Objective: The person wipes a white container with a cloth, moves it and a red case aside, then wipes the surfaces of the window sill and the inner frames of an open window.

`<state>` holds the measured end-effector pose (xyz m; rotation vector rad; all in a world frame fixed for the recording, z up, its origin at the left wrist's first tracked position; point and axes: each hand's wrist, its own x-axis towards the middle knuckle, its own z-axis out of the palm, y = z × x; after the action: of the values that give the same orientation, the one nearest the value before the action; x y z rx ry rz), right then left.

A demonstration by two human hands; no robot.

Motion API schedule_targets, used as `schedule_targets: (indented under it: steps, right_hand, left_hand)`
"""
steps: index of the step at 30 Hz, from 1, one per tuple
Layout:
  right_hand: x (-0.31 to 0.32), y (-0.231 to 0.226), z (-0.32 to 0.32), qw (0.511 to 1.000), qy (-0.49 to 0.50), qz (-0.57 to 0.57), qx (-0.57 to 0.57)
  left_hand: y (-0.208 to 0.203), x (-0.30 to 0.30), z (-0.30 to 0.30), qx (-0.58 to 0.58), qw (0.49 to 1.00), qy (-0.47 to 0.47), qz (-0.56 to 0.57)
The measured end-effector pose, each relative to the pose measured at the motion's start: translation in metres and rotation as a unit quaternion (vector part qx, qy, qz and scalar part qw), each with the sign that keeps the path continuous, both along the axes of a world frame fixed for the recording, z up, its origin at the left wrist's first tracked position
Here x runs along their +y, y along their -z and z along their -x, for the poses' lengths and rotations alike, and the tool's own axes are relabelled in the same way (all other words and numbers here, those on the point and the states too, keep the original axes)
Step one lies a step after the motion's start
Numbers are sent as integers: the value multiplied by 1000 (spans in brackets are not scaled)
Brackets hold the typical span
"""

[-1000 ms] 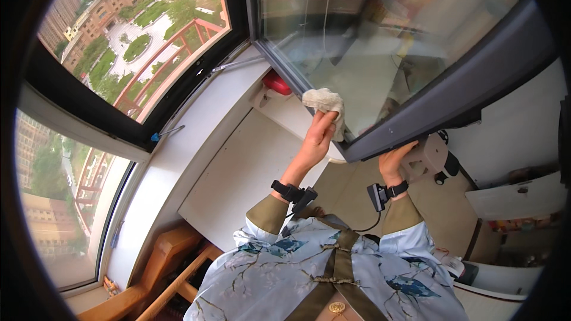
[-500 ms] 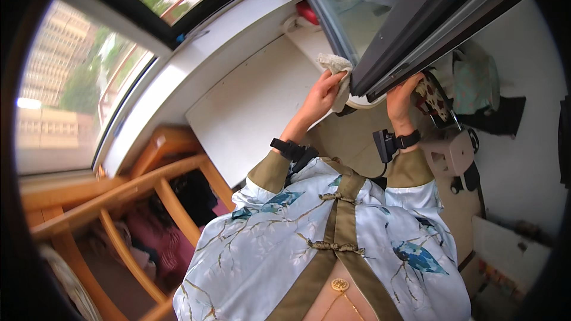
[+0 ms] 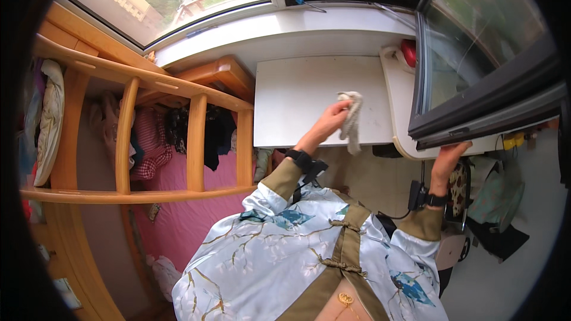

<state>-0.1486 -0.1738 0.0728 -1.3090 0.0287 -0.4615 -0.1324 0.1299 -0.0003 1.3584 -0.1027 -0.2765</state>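
My left hand [image 3: 331, 121] pinches a crumpled off-white cloth [image 3: 353, 125], which hangs down from the fingers above a white tabletop [image 3: 297, 95]. The cloth is apart from the open window sash [image 3: 488, 104], a dark grey frame with a glass pane, at the upper right. Beneath the sash, my right hand [image 3: 447, 163] grips its lower edge; some fingers are hidden by the frame. Both wrists wear black straps with small black devices.
A wooden ladder [image 3: 196, 139] stands at left, before a bed with a pink sheet [image 3: 196, 220]. Behind the tabletop runs a white windowsill [image 3: 250, 30]. A red object [image 3: 408, 52] lies near the sash. A chair with a patterned back [image 3: 457, 190] and hanging cloths [image 3: 496, 196] are at right.
My left hand with the cloth has come away from the sash edge and hangs over the tabletop. The view has turned, and the sash appears farther right, with my right hand still at its lower edge.
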Motion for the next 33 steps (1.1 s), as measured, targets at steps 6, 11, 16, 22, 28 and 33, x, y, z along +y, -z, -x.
schedule_targets:
  steps: [6, 11, 16, 22, 28, 33]
  right_hand:
    - [6, -45, 40, 983, 137, 112, -55]
    - [84, -71, 49, 976, 5, 217, -4]
    - [185, -59, 4, 956, -163, 234, 66]
    - [266, -54, -50, 931, -261, 244, 79]
    - [303, -47, -97, 890, -335, 297, 83]
    - [345, -32, -150, 842, -353, 407, -4]
  left_hand:
    - [8, 107, -21, 0, 983, -180, 24]
    - [-5, 190, -67, -71, 953, -293, 17]
    - [-50, 252, -138, -107, 954, -280, 6]
    - [-45, 293, -176, -9, 972, -233, 31]
    - [18, 346, -177, -165, 864, -357, -313]
    - [43, 357, -173, -146, 711, -411, -552]
